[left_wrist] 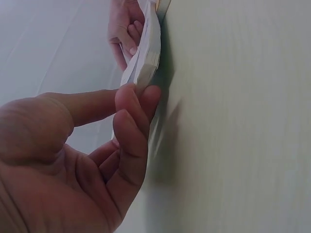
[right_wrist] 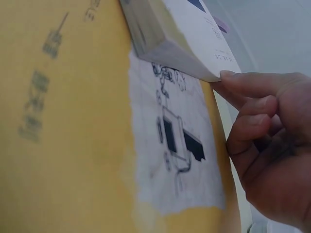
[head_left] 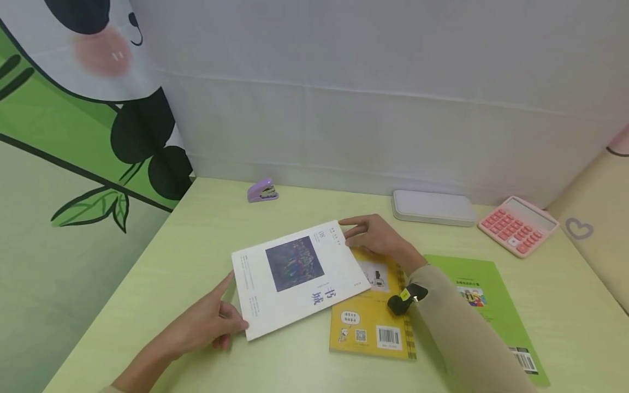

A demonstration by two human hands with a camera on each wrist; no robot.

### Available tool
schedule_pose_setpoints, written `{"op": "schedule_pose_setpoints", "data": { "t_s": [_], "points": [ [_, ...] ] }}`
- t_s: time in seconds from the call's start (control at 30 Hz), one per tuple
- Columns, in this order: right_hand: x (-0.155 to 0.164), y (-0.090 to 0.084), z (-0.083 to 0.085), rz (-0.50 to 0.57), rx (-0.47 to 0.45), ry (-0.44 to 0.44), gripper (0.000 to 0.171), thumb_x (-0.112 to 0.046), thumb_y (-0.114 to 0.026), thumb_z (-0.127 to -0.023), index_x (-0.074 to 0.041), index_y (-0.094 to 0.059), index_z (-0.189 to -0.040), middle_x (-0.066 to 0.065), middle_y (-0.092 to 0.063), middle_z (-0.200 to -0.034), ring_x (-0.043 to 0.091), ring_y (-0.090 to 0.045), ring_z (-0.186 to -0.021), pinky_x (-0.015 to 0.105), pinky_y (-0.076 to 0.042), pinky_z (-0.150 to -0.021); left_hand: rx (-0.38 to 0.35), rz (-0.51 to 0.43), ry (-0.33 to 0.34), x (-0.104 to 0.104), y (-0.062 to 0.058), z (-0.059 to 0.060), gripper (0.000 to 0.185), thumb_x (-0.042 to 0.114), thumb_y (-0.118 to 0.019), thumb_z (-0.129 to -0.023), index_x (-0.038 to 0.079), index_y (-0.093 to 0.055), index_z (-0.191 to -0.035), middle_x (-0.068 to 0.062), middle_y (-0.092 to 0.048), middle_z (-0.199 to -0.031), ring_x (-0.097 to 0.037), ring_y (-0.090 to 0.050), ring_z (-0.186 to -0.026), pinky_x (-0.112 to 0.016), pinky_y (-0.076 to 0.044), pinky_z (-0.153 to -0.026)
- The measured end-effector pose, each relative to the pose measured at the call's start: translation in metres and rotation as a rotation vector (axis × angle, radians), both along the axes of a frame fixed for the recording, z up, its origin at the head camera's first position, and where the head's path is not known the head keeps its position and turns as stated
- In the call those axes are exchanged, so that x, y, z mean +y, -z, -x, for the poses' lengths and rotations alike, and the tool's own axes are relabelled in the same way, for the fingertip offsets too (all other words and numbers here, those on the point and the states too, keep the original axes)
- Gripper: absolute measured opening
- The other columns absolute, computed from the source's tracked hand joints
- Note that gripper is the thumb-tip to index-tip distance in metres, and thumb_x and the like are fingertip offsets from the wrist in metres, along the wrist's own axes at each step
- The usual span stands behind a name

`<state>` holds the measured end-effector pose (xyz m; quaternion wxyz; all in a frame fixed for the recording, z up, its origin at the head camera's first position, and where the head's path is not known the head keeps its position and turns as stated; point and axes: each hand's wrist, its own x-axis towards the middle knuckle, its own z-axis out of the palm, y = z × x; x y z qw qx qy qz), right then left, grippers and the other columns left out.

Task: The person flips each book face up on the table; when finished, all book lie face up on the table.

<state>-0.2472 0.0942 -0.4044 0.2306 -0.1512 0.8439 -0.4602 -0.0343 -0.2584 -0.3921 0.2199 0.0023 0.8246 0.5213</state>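
While the white magazine lies at the centre of the frame, partly over a yellow notebook on the pale green counter, the left hand holds its lower left corner with curled fingers, index finger stretched along the edge. At the magazine's upper right corner the right hand touches the edge with bent fingertips. Right of the notebook lies a green booklet. Along the top edge of the counter sit a purple stapler, a white case and a pink calculator.
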Motion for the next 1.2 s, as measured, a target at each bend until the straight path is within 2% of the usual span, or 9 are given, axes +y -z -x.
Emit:
{"op": "schedule_pose_setpoints", "data": {
  "t_s": [0.13,0.43,0.63,0.8,0.93,1.1,1.2],
  "points": [
    [0.000,0.003,0.001,-0.017,0.003,0.019,0.045,-0.012,-0.074,-0.097,-0.013,-0.068,-0.142,0.013,-0.077,-0.125,0.010,-0.042,-0.046,0.022,-0.037,-0.048,-0.011,0.013,-0.005,0.002,0.003,0.001,0.117,0.005,-0.077,-0.093,-0.001,0.015,-0.165,-0.009,-0.070,-0.078,-0.022,-0.059,-0.055,-0.032,-0.051,-0.049],
    [-0.002,0.003,-0.001,-0.044,-0.011,0.058,0.037,-0.013,-0.076,-0.096,-0.013,-0.074,-0.133,0.008,-0.080,-0.116,0.009,-0.040,-0.046,0.022,-0.036,-0.049,-0.031,0.039,-0.020,0.004,0.006,0.003,0.115,0.003,-0.078,-0.091,-0.009,0.010,-0.164,-0.009,-0.068,-0.074,-0.021,-0.059,-0.051,-0.033,-0.050,-0.047],
    [-0.001,0.003,-0.002,-0.044,0.004,0.086,0.033,-0.015,-0.077,-0.096,-0.012,-0.076,-0.129,0.009,-0.080,-0.113,0.011,-0.041,-0.048,0.023,-0.036,-0.050,-0.040,0.062,-0.029,0.005,0.007,0.005,0.114,0.004,-0.079,-0.091,-0.010,0.008,-0.163,-0.008,-0.069,-0.074,-0.020,-0.059,-0.051,-0.033,-0.051,-0.048],
    [0.001,0.002,-0.006,-0.071,0.033,0.098,0.033,-0.022,-0.076,-0.097,-0.014,-0.076,-0.130,0.009,-0.079,-0.113,0.013,-0.045,-0.051,0.024,-0.040,-0.053,-0.067,0.177,-0.078,0.005,0.002,0.009,0.110,0.014,-0.082,-0.092,-0.010,-0.003,-0.165,-0.006,-0.068,-0.076,-0.020,-0.059,-0.052,-0.032,-0.050,-0.052],
    [0.007,-0.006,-0.013,-0.094,0.080,0.097,0.035,-0.025,-0.075,-0.098,-0.015,-0.075,-0.132,0.011,-0.078,-0.118,0.016,-0.049,-0.057,0.026,-0.044,-0.058,-0.067,0.296,-0.099,-0.001,-0.004,0.015,0.107,0.023,-0.082,-0.093,-0.010,-0.010,-0.165,-0.005,-0.066,-0.075,-0.020,-0.059,-0.055,-0.031,-0.047,-0.056],
    [0.021,-0.021,-0.025,-0.126,0.116,0.108,0.036,-0.023,-0.074,-0.097,-0.014,-0.075,-0.132,0.011,-0.076,-0.112,0.018,-0.051,-0.058,0.027,-0.045,-0.058,0.035,0.454,-0.076,-0.021,-0.011,0.034,0.091,0.027,-0.078,-0.096,-0.009,-0.027,-0.162,-0.005,-0.066,-0.084,-0.018,-0.057,-0.063,-0.031,-0.044,-0.060],
    [0.028,-0.024,-0.031,-0.117,0.120,0.099,0.035,-0.021,-0.075,-0.096,-0.013,-0.076,-0.130,0.009,-0.075,-0.105,0.017,-0.047,-0.053,0.026,-0.042,-0.055,0.106,0.503,-0.050,-0.034,-0.012,0.047,0.079,0.026,-0.076,-0.097,-0.009,-0.038,-0.158,-0.006,-0.069,-0.097,-0.017,-0.060,-0.069,-0.030,-0.045,-0.061]
  ]
}}
